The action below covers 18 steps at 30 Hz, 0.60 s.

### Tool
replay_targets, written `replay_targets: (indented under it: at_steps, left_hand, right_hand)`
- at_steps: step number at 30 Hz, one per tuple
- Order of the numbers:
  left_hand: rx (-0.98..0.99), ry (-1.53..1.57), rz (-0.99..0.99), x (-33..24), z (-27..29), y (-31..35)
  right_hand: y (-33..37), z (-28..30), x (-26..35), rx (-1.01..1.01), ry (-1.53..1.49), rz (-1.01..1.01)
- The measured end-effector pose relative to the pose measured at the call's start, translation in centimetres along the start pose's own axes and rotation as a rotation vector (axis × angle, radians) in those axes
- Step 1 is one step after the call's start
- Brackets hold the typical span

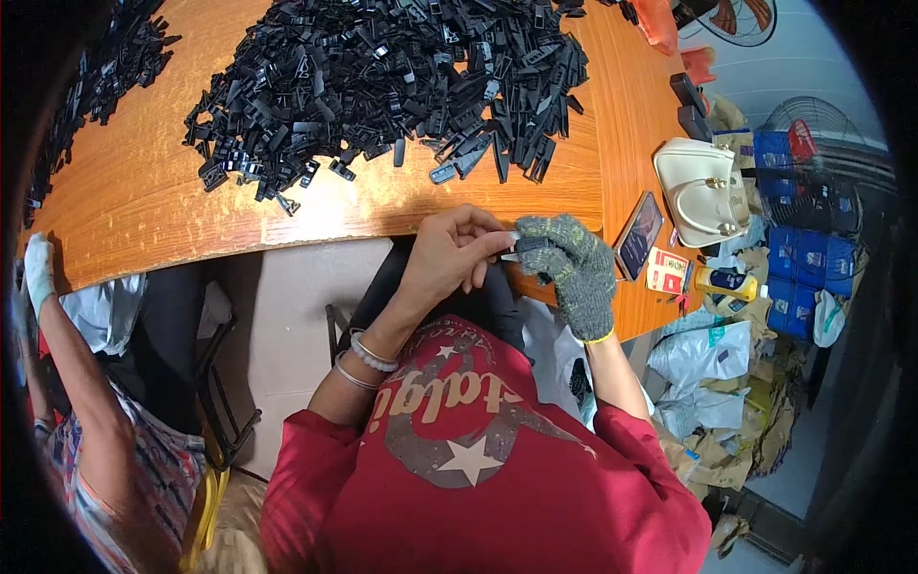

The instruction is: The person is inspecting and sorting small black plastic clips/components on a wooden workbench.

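Observation:
My bare left hand, with bracelets at its wrist, pinches a small black plastic clip just off the table's front edge. My right hand, in a grey knitted glove with a yellow cuff, closes its fingers on the other end of that clip, so the two hands nearly touch. Fingers and glove hide most of the clip. Beyond them, a large pile of similar black clips covers much of the orange wooden table.
Right of the pile lie a phone, a cream handbag, a red-and-yellow card and a yellow bottle. Bags and cardboard crowd the right side. At left, another person's gloved hand rests near more black clips.

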<state>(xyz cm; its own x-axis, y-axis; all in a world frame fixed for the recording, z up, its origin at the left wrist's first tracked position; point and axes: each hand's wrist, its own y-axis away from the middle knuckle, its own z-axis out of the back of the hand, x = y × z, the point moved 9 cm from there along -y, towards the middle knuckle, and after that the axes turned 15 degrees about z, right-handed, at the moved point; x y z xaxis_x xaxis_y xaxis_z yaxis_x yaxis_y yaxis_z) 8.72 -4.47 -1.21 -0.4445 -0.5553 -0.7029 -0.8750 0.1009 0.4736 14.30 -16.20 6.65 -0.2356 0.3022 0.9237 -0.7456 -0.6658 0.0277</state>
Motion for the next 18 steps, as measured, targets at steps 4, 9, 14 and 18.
replay_targets:
  at_steps: [4,9,14,18]
  left_hand:
    - [-0.162,-0.101,-0.136,-0.2,-0.7,0.1]
    - [-0.591,-0.547,-0.682,-3.9,1.2,2.6]
    - [-1.039,-0.865,-0.714,-7.7,6.0,4.1]
    - [-0.876,-1.006,-0.696,-7.4,4.5,2.4]
  right_hand:
    - [1.5,0.9,-0.7,-0.118,-0.097,-0.037]
    - [6.2,7.3,-0.1,-0.326,0.177,-0.005]
    - [18.1,15.2,-7.3,0.743,1.193,-0.673]
    - [15.0,12.8,-6.7,0.656,1.145,-0.474]
